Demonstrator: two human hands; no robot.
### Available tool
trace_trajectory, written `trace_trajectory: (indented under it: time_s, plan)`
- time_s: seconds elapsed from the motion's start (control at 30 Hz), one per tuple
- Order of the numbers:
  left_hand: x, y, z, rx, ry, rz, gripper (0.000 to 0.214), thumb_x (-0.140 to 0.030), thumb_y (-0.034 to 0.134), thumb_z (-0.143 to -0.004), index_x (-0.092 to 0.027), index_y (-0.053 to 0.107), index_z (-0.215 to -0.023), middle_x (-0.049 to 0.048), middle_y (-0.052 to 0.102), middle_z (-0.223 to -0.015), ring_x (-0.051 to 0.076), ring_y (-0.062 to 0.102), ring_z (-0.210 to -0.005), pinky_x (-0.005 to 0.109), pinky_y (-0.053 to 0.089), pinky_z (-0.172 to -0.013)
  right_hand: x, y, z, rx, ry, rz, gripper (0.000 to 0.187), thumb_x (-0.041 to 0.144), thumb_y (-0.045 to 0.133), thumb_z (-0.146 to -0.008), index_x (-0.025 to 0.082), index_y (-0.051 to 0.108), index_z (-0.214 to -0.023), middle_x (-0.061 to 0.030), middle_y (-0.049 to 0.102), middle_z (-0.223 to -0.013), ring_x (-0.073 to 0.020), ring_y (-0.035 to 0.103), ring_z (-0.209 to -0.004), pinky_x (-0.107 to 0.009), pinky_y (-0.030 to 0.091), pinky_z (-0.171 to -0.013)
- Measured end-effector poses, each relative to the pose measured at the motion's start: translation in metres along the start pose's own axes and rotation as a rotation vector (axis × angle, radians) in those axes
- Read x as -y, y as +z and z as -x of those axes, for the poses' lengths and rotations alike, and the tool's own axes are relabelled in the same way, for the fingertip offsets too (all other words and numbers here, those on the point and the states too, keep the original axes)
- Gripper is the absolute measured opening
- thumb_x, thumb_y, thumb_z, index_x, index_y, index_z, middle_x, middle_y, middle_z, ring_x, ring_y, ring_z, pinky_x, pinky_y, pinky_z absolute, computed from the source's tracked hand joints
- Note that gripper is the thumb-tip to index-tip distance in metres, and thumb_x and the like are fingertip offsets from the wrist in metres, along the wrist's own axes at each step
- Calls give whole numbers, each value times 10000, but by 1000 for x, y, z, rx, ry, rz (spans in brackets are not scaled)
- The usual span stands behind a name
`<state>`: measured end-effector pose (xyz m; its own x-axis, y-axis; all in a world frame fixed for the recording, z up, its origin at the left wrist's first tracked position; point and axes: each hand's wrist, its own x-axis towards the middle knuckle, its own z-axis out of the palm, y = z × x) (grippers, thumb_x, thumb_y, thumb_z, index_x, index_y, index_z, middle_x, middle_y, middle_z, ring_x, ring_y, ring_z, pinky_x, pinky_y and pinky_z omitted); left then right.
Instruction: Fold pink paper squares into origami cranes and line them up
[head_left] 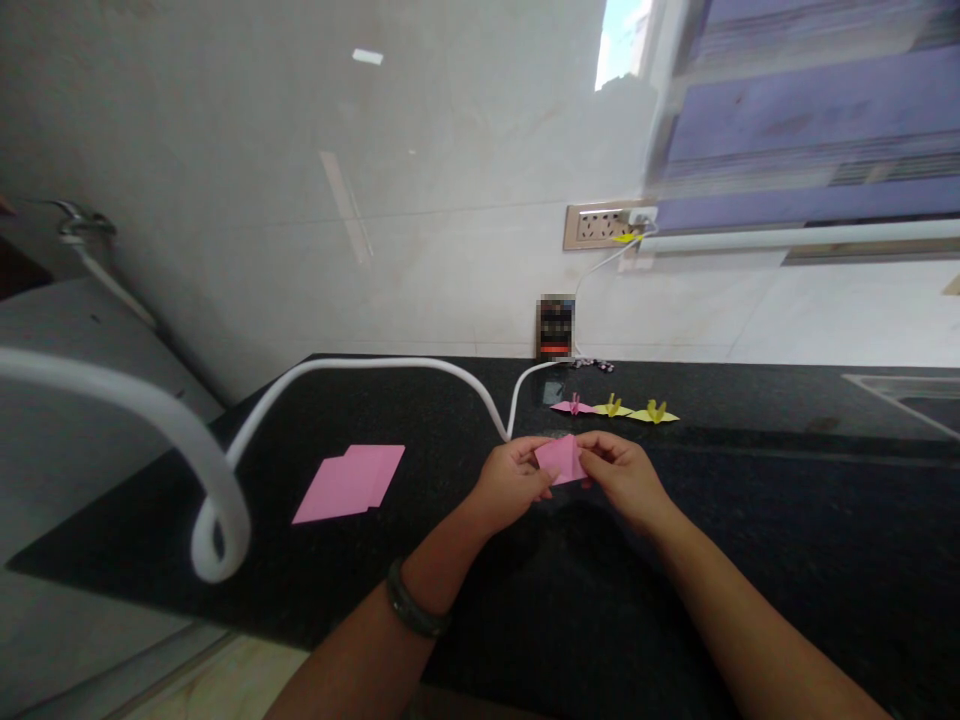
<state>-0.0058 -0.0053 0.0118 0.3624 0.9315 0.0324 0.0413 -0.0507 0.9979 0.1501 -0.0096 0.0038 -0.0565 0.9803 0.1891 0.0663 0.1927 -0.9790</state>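
Note:
Over the black countertop [600,600], a small folded piece of pink paper [559,461] is pinched from both sides. My left hand [512,480], below a dark bracelet, grips its left edge with thumb and fingers. My right hand [621,474] closes on the paper's right side, where a crease stands up. Just beyond my hands sit a pink paper crane [574,405] and two yellow paper cranes [656,412] in a row. To the left lie flat pink paper sheets [351,483], partly overlapping.
A thick white cable [375,363] loops across the left and along the counter. A phone-like dark object [556,327] leans on the wall below a socket [600,227]. A sink edge [900,405] shows at the right, a faucet [82,225] at far left.

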Motion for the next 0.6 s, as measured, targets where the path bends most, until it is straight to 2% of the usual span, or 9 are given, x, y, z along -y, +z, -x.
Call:
trace_trajectory:
  time_s: [0.07, 0.13, 0.23, 0.37, 0.47, 0.6]
  plan:
    - [-1, 0, 1, 20, 0, -22, 349, -212, 568, -648, -126, 528, -983, 16, 583, -675, 59, 494, -447, 161, 358, -401, -1, 0, 0, -39, 26, -71, 180, 272, 534, -682, 142, 591, -792, -11, 562, -652, -91, 470, -515, -201, 388, -440]
    - [-1, -1, 1, 20, -17, -59, 224, -250, 549, -670, -111, 557, -845, -4, 543, -569, 56, 468, -421, 159, 345, -393, -1, 0, 0, -54, 37, -110, 164, 260, 530, -680, 145, 587, -782, -13, 565, -666, -89, 470, -518, -198, 388, -439]
    - [-1, -3, 1, 18, -20, -99, 170, -278, 515, -697, -111, 546, -695, -30, 468, -460, 52, 423, -392, 161, 342, -401, 1, 0, 1, -19, 36, -118, 165, 217, 528, -660, 145, 586, -798, -11, 564, -660, -92, 477, -526, -199, 394, -447]
    - [1, -6, 1, 54, 23, -150, 169, -273, 488, -713, -116, 549, -693, -28, 465, -480, 55, 419, -413, 165, 344, -418, 7, -4, 3, 105, 41, -101, 278, 171, 535, -637, 145, 575, -911, -13, 579, -683, -92, 488, -533, -211, 401, -474]
    - [3, -6, 1, 84, 64, -214, 182, -269, 459, -731, -120, 561, -708, -23, 463, -486, 65, 435, -440, 171, 348, -435, 11, -9, 4, 193, 62, -60, 259, 171, 542, -637, 144, 595, -889, -16, 599, -700, -92, 498, -535, -219, 404, -497]
    - [5, -5, 0, 104, 51, -177, 195, -261, 451, -738, -116, 567, -801, -10, 491, -549, 68, 453, -464, 181, 374, -455, 10, -10, 2, 163, 59, -37, 181, 196, 533, -659, 140, 617, -809, -10, 603, -665, -87, 491, -508, -218, 391, -485]
